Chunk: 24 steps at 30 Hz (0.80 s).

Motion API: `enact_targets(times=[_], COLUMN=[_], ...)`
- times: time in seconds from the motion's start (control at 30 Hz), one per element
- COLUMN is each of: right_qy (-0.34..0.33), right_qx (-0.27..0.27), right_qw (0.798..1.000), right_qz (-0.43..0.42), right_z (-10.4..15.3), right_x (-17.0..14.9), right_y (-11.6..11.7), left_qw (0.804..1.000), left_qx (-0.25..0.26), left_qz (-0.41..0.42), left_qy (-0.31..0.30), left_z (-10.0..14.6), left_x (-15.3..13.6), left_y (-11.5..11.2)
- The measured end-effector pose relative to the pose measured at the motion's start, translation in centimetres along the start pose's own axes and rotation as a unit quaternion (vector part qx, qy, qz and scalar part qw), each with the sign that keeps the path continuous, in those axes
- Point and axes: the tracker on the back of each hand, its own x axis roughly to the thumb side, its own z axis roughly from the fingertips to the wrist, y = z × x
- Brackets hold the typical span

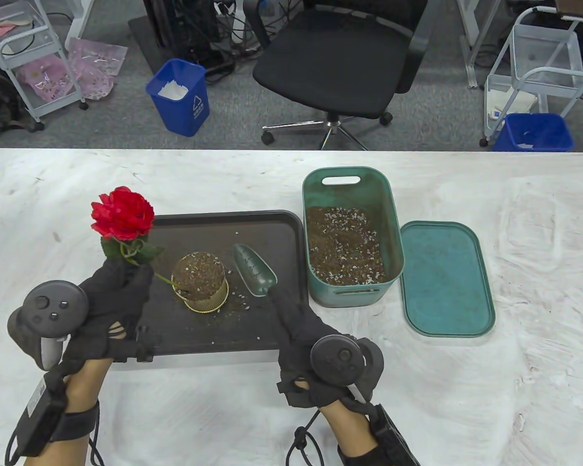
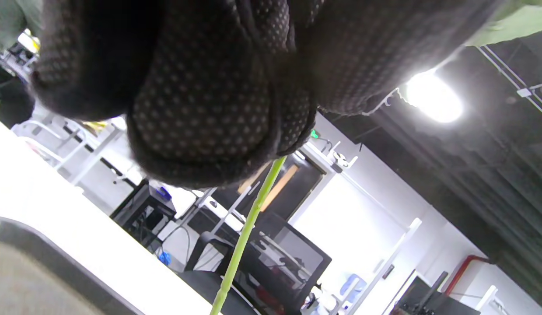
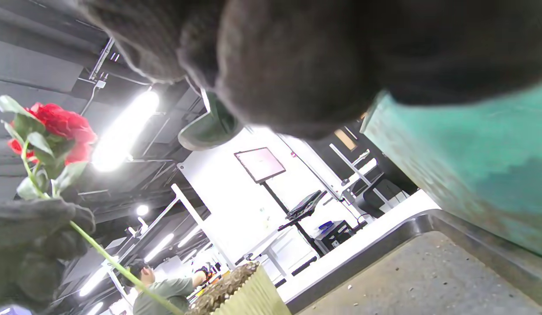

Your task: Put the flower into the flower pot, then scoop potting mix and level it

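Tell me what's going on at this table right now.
A person in sensor gloves is potting a flower. The left hand holds the red flower by its stem, whose lower end runs down to the soil in the small flower pot on the dark tray. The right hand grips the green trowel, whose blade lies beside the pot. The green tub of potting mix stands open, its lid lying to its right.

Scoop [image 1: 254, 269] handle hidden under right hand [image 1: 305, 340] in table view; grip itself unseen. Flower [image 1: 122, 214] stem partly covered by left hand [image 1: 111, 310]; stem end buried in pot [image 1: 200, 284] soil. Left wrist view: glove blocks top half, bloom out of frame, stem [image 2: 246, 232] cut by bottom edge. Right wrist view: glove blurred, pot [image 3: 242, 293] cut by bottom edge, green bin [image 3: 472, 170] blurred and cut by right edge.
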Motion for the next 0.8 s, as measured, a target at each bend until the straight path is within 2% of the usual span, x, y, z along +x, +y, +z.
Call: enact_targets(times=[0.33,0.8], right_qy=[0.024,0.028], right_qx=[-0.004,0.007], right_qw=[1.000,0.999], right_qz=[-0.016,-0.022], right_z=[0.1,0.3], right_x=[-1.3,-1.5], right_y=[-0.8,-0.7], left_qw=[1.000,0.999], left_qx=[-0.011,-0.016], left_qz=[-0.008,-0.042], left_qy=[0.021,-0.006], left_z=[-3.0,-4.3], left_x=[2.4,5.6], left_y=[1.0,1.3])
